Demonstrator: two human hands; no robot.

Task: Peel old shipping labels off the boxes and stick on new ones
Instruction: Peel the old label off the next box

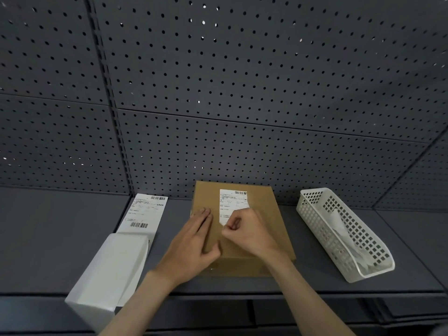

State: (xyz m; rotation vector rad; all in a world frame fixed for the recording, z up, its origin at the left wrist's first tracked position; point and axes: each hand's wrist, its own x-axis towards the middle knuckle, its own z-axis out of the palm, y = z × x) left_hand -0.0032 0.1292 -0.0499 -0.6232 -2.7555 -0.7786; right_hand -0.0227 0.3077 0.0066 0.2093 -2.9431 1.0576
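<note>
A brown cardboard box (266, 214) lies flat on the grey shelf in front of me. A white shipping label (230, 200) with a barcode is stuck on its top. My left hand (194, 241) rests flat on the box's left part, fingers straight. My right hand (244, 231) has its fingers curled and pinches the label's near corner, which looks lifted off the cardboard. A fresh white label (145, 214) with barcodes lies on the shelf to the left of the box.
A white rectangular block (109, 270) lies at the near left, covering the fresh label's near end. A white perforated plastic basket (363, 241) with crumpled paper inside stands at the right. Grey pegboard (218, 93) forms the back wall.
</note>
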